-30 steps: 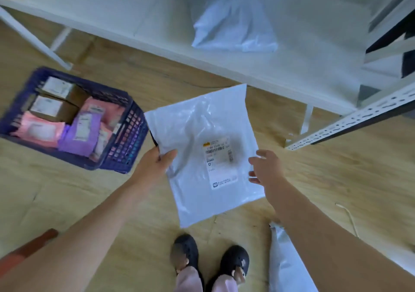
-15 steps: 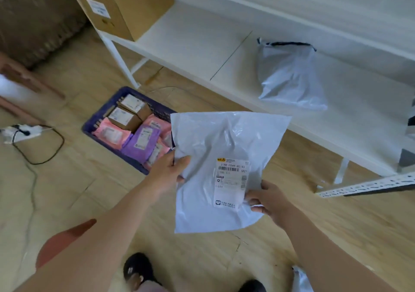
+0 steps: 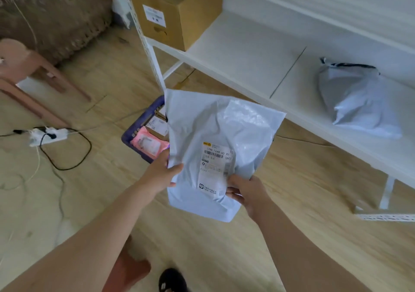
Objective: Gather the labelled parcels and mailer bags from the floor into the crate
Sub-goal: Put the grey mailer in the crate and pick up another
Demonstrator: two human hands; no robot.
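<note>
- Shelf (image 3: 247,51): grey bag (image 3: 359,103) toward its right end.
- Mailer (image 3: 215,134): label up, held in the air over the crate's right end, not yet in.
- Crate (image 3: 139,125): on the floor, pink bag (image 3: 146,144) already inside.
- Left hand (image 3: 160,174) pinches the mailer's left edge; right hand (image 3: 247,190) grips its lower right.
- No other parcels on the floor in view; likely nearly done.

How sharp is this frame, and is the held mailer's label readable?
Head view: shelf edges bow from the wide-angle lens; floor and forearms are softly blurred; mild sheen at the upper right of the mailer bag; the label has roughly legible barcode digits, finer print smeared.
</note>
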